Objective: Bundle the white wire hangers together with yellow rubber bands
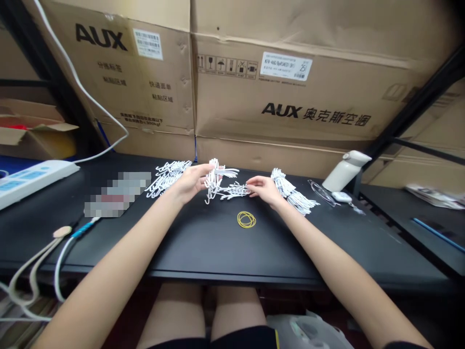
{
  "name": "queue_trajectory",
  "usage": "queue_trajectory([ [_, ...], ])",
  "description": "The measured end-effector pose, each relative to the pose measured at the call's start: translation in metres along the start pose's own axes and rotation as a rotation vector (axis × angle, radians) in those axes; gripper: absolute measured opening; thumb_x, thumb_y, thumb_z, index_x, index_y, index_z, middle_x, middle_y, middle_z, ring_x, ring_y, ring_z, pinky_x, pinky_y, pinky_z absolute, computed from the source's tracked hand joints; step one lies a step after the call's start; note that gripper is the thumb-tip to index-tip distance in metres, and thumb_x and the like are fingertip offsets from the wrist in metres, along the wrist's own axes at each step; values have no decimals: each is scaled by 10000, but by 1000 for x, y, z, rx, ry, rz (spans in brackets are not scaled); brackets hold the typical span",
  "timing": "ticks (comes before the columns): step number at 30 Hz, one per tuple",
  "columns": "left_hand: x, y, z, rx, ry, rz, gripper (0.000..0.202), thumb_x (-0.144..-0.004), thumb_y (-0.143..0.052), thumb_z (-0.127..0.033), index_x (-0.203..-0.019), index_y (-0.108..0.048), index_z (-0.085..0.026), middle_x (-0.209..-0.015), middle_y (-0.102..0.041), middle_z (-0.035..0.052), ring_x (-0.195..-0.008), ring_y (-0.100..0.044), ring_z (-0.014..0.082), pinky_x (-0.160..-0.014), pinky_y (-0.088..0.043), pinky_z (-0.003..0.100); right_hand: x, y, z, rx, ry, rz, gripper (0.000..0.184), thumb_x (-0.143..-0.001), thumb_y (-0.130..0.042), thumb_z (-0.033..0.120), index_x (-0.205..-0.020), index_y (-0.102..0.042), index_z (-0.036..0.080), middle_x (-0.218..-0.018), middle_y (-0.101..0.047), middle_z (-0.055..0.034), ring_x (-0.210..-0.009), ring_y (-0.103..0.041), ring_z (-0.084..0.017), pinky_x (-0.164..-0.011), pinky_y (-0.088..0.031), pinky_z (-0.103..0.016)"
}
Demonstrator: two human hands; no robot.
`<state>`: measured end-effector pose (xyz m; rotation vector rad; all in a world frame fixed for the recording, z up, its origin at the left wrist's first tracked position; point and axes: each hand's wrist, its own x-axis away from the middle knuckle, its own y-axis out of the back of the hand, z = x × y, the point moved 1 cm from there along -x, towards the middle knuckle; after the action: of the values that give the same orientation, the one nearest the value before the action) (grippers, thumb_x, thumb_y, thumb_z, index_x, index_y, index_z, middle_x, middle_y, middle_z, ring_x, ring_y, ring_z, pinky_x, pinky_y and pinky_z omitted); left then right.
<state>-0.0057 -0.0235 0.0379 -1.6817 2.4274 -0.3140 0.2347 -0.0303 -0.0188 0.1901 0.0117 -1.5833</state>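
In the head view my left hand (192, 182) is closed round a bunch of white hooks (213, 182), their curved ends pointing toward me. A small loose pile of white hooks (234, 191) lies on the black table just right of that bunch. My right hand (266, 190) pinches at the right end of this pile; its exact hold is partly hidden. More hooks in a spread heap (165, 179) lie behind my left wrist. Tied-looking white bundles (294, 193) rest beyond my right wrist. Yellow rubber bands (246, 220) lie on the table between my forearms.
Large cardboard boxes (232, 106) stand along the table's back edge. A white bottle (345, 170), glasses (321, 192) and a small white case (341, 197) are at the right. At left are a power strip (36, 180), a blurred-out flat object (118, 195) and cables (61, 257).
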Motion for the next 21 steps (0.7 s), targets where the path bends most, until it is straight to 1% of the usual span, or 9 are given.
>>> queue_trajectory([
  [2,-3,3,-1,110,-18,-84,136,-738,-652,-215,-841,-684,-133,-955,-707,92,-710,-667,142,-566,-534,204,0,-1,-2,23,-2,-3,229,-585,-787,234,-744,-643,155,-628,-648,-20,-534,-627,-145,-467,-552,-266],
  [5,-4,6,-2,176,-23,-140,108,-740,-649,-195,-829,-659,-134,-884,-708,69,-681,-668,137,-541,-533,195,1,-2,-3,26,-5,3,242,-585,-783,253,-760,-652,151,-631,-656,-23,-520,-618,-134,-461,-543,-253],
  [11,-4,5,0,123,-1,-123,128,-747,-650,-202,-845,-662,-120,-890,-708,86,-680,-674,147,-530,-535,202,1,-2,-2,20,27,-40,283,-591,-768,323,-771,-647,141,-664,-680,-32,-527,-626,-129,-546,-570,-278],
  [13,-5,5,1,113,2,-123,132,-751,-645,-207,-844,-666,-117,-897,-707,93,-686,-674,147,-534,-535,201,1,-3,-1,35,56,-62,265,-598,-763,311,-766,-646,143,-673,-681,-30,-534,-628,-127,-541,-564,-264],
  [15,-5,6,1,111,1,-128,136,-752,-643,-209,-848,-668,-116,-900,-705,95,-689,-673,146,-532,-531,199,1,-2,0,57,73,-66,242,-596,-766,283,-757,-651,144,-674,-678,-28,-523,-623,-122,-499,-545,-241],
  [18,-4,5,1,103,3,-135,143,-742,-654,-209,-850,-665,-117,-911,-700,96,-702,-674,149,-545,-533,208,2,0,1,80,40,-21,235,-565,-789,239,-736,-665,137,-644,-673,-35,-492,-621,-135,-414,-508,-222],
  [21,-2,3,2,58,26,-106,155,-731,-661,-202,-857,-659,-112,-925,-695,104,-721,-679,167,-545,-534,225,3,2,0,62,-25,38,235,-551,-804,218,-723,-676,123,-612,-671,-44,-497,-634,-148,-429,-528,-233],
])
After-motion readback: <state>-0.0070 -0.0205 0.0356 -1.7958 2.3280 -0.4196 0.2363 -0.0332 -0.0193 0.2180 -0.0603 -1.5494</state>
